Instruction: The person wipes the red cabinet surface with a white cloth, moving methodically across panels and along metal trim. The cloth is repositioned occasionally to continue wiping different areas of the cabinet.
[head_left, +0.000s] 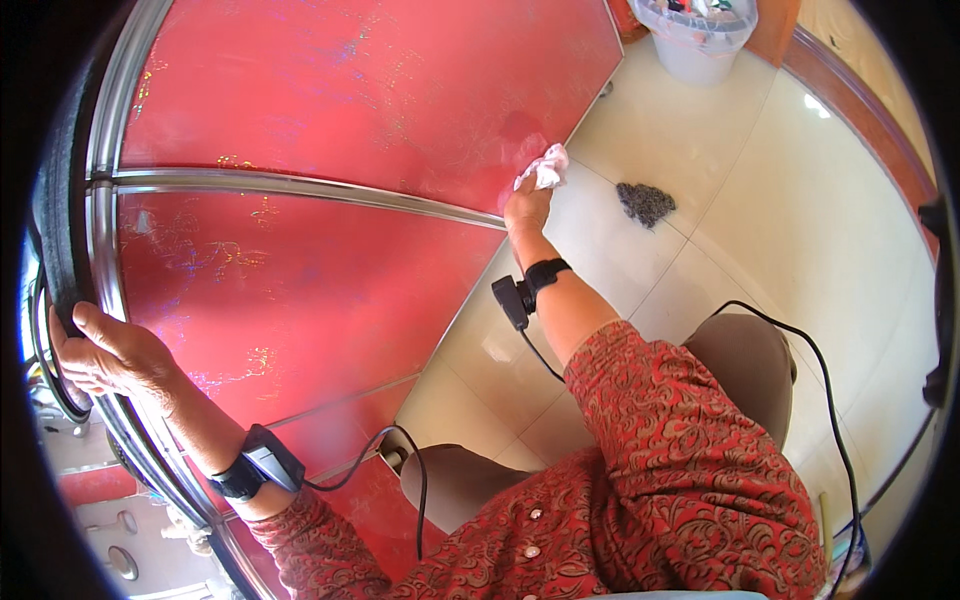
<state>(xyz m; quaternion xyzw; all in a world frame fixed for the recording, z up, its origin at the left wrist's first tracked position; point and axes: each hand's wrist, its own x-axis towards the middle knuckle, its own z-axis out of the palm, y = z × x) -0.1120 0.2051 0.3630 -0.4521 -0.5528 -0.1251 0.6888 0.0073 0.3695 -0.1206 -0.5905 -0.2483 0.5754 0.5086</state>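
Observation:
My right hand (529, 204) is closed on a crumpled pink and white cloth (550, 166), near the lower edge of a glossy red cabinet panel (337, 90). A metal strip (315, 189) divides that panel from another red panel (300, 300) beside it. At the far left, my left hand (124, 354) grips the dark edge of the countertop (64, 225), with the thumb on one side; some of its fingers are hidden. Both wrists wear black straps with small devices and cables.
A dark scouring pad or fibrous clump (646, 204) lies on the glossy floor tiles (720, 180). A lined trash bin (696, 45) stands at the top right, beside a wooden frame (862, 90). Black cables (832, 405) loop near my knees.

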